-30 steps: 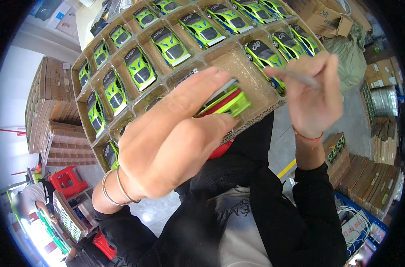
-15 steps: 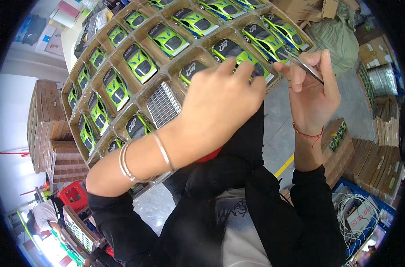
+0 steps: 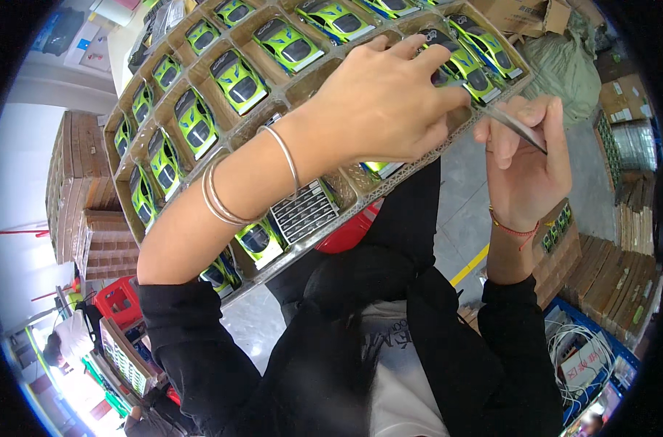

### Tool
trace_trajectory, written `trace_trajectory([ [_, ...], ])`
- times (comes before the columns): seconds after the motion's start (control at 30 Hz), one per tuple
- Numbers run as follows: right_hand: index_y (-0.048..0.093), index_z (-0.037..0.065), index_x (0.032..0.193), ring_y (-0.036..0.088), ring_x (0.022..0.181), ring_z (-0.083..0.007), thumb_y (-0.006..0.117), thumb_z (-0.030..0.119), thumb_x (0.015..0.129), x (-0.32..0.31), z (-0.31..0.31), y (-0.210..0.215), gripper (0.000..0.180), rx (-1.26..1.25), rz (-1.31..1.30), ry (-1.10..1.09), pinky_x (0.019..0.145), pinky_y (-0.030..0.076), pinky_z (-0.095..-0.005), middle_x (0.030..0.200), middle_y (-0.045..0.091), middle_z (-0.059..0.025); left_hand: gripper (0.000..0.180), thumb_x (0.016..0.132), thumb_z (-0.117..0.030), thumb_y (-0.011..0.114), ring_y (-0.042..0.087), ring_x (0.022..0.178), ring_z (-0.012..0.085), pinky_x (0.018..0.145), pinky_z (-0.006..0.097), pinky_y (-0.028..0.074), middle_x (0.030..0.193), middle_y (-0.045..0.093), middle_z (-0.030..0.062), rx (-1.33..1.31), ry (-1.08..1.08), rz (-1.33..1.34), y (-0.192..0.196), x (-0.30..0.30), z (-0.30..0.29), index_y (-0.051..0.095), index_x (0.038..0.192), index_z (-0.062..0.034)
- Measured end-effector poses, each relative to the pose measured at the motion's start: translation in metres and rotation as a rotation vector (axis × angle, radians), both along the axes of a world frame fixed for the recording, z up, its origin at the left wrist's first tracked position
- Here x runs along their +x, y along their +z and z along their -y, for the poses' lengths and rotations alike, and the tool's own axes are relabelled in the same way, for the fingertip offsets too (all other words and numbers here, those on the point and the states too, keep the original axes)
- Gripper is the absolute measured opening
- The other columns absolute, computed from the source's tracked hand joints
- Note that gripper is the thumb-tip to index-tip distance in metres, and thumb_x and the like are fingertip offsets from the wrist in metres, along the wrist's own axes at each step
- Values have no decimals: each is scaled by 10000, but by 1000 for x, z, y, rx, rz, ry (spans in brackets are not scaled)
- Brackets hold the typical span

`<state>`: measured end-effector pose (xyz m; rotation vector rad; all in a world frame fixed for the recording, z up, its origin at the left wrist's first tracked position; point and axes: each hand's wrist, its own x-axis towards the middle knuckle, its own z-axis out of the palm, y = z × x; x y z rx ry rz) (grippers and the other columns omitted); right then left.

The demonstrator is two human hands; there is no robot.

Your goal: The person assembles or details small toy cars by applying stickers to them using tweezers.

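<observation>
Nearest, the right hand (image 3: 524, 164) pinches a thin metal tool (image 3: 515, 125), its grip closed on it, the tool's long axis slanting up and left toward the tray's near corner. Just beyond, the left hand (image 3: 379, 102) reaches across the cardboard divider tray (image 3: 222, 87), fingertips (image 3: 448, 98) pressed together at a green toy car body (image 3: 466, 62) in the corner cell; whether they clamp it I cannot tell. That car lies just up-left of the tool tip, its length running along its cell. Farther cells hold more green car bodies (image 3: 238, 76).
</observation>
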<state>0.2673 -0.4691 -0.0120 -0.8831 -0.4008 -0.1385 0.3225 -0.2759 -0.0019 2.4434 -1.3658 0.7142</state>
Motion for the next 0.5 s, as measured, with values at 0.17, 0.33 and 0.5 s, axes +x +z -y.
trace_trajectory([
  [0.17,558,-12,926,536,571,-180,310,275,1076,-5,-18,0,408,-21,60,146,663,538,-372,745,582,-139,510,758,-147,730,663,1027,294,783,345,576,1199,631,115,184,71,48,8,6,-9,598,1239,-251],
  [0.33,643,-69,868,623,593,-146,495,234,1023,-17,-33,2,372,-363,-3,292,514,480,-235,752,647,-129,493,835,-56,709,691,974,320,821,374,574,1126,655,195,-453,201,-84,38,-19,-73,519,1291,-50],
  [0.5,664,-19,845,598,589,-72,584,265,993,-21,-63,0,330,-621,-156,302,516,459,-218,706,648,-53,569,878,10,649,616,1150,389,978,457,518,1272,561,340,-627,400,-289,76,-121,-76,373,1371,75],
])
